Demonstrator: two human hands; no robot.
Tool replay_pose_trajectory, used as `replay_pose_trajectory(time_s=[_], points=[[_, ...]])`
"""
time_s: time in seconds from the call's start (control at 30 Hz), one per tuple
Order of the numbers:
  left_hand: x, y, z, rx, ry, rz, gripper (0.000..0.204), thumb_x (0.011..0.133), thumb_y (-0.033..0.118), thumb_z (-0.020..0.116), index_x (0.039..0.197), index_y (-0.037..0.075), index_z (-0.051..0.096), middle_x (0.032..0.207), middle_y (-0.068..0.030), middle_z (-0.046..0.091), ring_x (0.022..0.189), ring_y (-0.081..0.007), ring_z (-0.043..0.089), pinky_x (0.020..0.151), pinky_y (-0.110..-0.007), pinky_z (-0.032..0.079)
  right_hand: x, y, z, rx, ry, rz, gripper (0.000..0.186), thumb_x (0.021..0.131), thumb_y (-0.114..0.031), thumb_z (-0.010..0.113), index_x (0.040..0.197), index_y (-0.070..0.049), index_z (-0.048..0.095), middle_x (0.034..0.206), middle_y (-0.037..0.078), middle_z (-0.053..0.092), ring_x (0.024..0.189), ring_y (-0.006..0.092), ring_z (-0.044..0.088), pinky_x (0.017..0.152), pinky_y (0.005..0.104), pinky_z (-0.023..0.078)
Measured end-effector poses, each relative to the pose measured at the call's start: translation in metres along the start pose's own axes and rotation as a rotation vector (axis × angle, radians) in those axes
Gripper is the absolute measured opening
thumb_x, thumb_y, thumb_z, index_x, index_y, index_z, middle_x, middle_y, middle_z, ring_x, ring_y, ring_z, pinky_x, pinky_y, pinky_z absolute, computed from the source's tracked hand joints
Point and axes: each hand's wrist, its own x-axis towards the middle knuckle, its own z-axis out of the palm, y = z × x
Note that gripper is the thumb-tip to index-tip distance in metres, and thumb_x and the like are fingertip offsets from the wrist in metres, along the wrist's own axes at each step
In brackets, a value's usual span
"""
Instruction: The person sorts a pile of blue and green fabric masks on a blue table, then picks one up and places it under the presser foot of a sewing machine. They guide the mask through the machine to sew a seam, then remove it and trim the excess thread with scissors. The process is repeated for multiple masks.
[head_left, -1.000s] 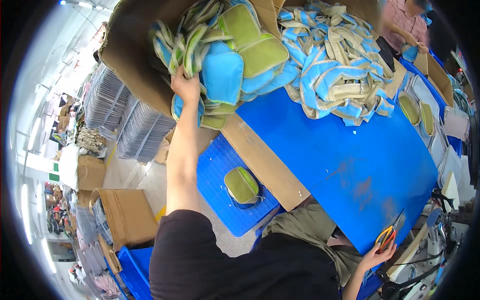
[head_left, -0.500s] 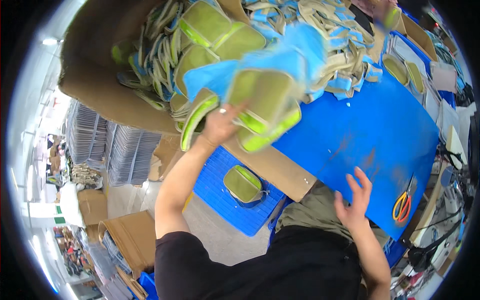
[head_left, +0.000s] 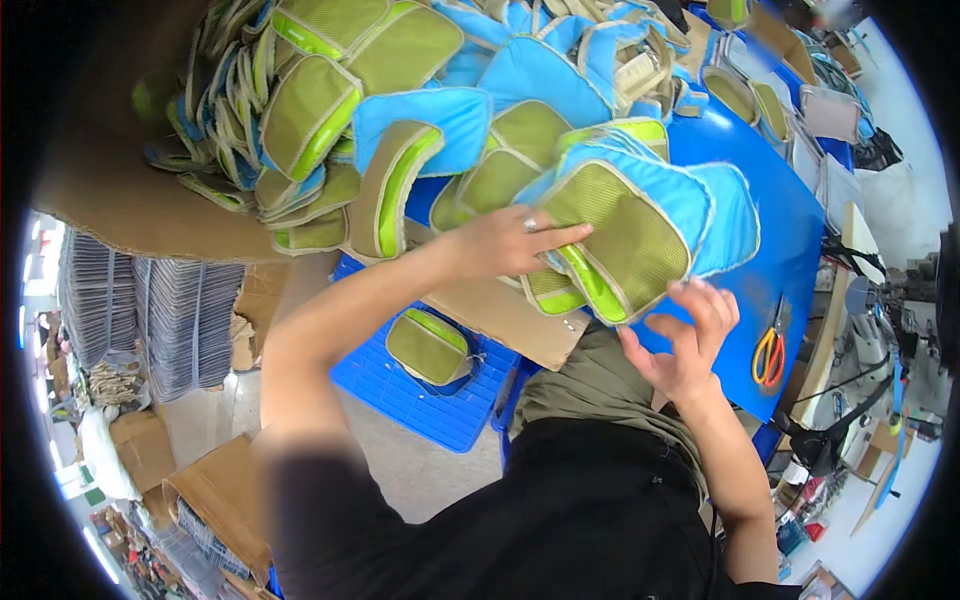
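Observation:
My left hand (head_left: 520, 243), with a ring on one finger, grips the left edge of an olive-green pouch piece (head_left: 625, 225). This sewn piece has rounded corners, a mesh face, a pale border and a bright lime strip. Light blue fabric (head_left: 725, 215) shows behind its right side, over the blue tabletop. At the lower right corner of the piece my right hand (head_left: 688, 340) has its fingers apart and curved, the fingertips close to the edge. Whether they touch it I cannot tell.
A large heap of similar green and blue pieces (head_left: 410, 50) fills the far side beside cardboard. Orange-handled scissors (head_left: 770, 350) lie on the blue tabletop (head_left: 735, 345) at right. Below left, another green piece (head_left: 428, 347) sits on a blue plastic pallet (head_left: 440, 420). Bundled grey sheets (head_left: 180, 320) stand farther left.
My left hand has brought the pouch piece away from the heap, rightward and nearer to me. My right hand has moved up to its lower corner. The whole view has shifted slightly.

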Motion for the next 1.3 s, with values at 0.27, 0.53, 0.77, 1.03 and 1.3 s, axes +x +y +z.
replay_pose_trajectory(time_s=[0.27, 0.53, 0.77, 1.03, 1.3], points=[[0.077, 0.024, -0.031, -0.074, -0.143, 0.213, 0.063, 0.076, 0.035, 0.086, 0.134, 0.014, 0.070, 0.156, -0.0088, 0.054, 0.121, -0.0291, 0.062, 0.096, -0.044, 0.052, -0.015, 0.047, 0.031, -0.057, -0.491, 0.334, 0.088, 0.074, -0.047, 0.087, 0.153, -0.022, 0.056, 0.163, 0.015, 0.044, 0.157, 0.0430, 0.028, 0.119, 0.0671, 0.028], [-0.031, 0.006, -0.035, 0.451, 0.519, -0.937, 0.088, 0.075, 0.055, 0.087, 0.144, 0.007, 0.059, 0.163, -0.0274, 0.038, 0.145, -0.0498, 0.039, 0.119, -0.060, 0.033, -0.019, 0.036, 0.032, -0.049, -0.449, 0.418, 0.097, 0.075, -0.052, 0.087, 0.158, -0.022, 0.048, 0.168, 0.017, 0.035, 0.157, 0.0436, 0.027, 0.119, 0.0693, 0.025], [-0.036, -0.003, 0.010, 0.090, 0.618, -0.954, 0.070, 0.076, 0.005, 0.079, 0.143, 0.002, 0.059, 0.142, -0.0217, 0.061, 0.131, -0.0389, 0.059, 0.113, -0.046, 0.046, 0.003, 0.079, 0.041, 0.087, -0.499, 0.229, 0.087, 0.075, -0.026, 0.085, 0.155, -0.032, 0.051, 0.164, 0.008, 0.044, 0.156, 0.0367, 0.033, 0.123, 0.0663, 0.026], [0.082, 0.026, -0.028, 0.231, 0.294, -0.654, 0.079, 0.087, 0.035, 0.076, 0.156, 0.009, 0.049, 0.160, -0.0224, 0.046, 0.147, -0.0410, 0.044, 0.122, -0.060, 0.031, -0.007, 0.148, 0.035, 0.262, -0.320, 0.485, 0.054, 0.093, -0.012, 0.065, 0.146, -0.021, 0.061, 0.158, 0.012, 0.052, 0.153, 0.0370, 0.039, 0.123, 0.0622, 0.029], [0.131, 0.023, 0.058, 0.233, -0.061, -0.784, 0.084, 0.093, 0.066, 0.064, 0.158, 0.016, 0.047, 0.166, -0.0219, 0.037, 0.155, -0.0418, 0.033, 0.121, -0.073, 0.022, 0.011, 0.120, 0.048, -0.017, -0.401, 0.453, 0.061, 0.094, -0.048, 0.070, 0.150, -0.026, 0.060, 0.164, 0.017, 0.045, 0.155, 0.0444, 0.031, 0.119, 0.0692, 0.027]])
